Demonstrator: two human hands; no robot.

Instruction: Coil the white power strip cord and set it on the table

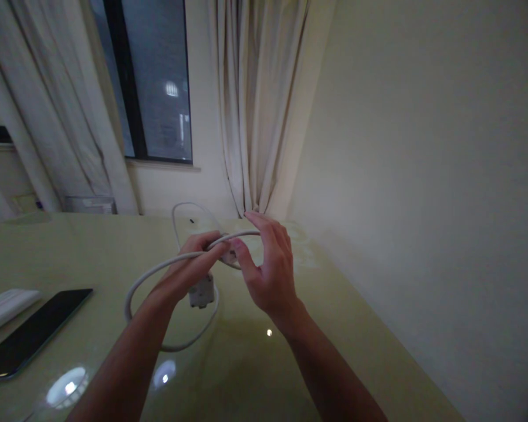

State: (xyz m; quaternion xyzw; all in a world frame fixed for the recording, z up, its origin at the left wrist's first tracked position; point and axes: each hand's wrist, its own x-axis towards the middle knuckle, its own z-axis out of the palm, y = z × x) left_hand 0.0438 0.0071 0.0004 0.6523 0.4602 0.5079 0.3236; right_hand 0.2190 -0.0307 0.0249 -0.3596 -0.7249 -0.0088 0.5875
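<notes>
A white cable point(147, 273) runs in loose loops about both hands, above and onto the table. My left hand point(191, 261) is closed around part of the cable, and a small white piece like a plug point(229, 254) shows at its fingertips. Below that hand is a white block point(201, 292), like an adapter or the end of a power strip; whether it touches the table I cannot tell. My right hand point(273, 264) is raised on the other side, thumb and fingers apart, with a loop of the cable passing against its inner side.
The glossy greenish table point(334, 351) meets a plain wall point(422, 176) on the right. At the left lie a dark phone-like slab point(35, 331) and a long white object point(9, 308). Curtains point(259, 105) and a window point(158, 76) stand behind. A small dark bit point(192, 221) lies near the far edge.
</notes>
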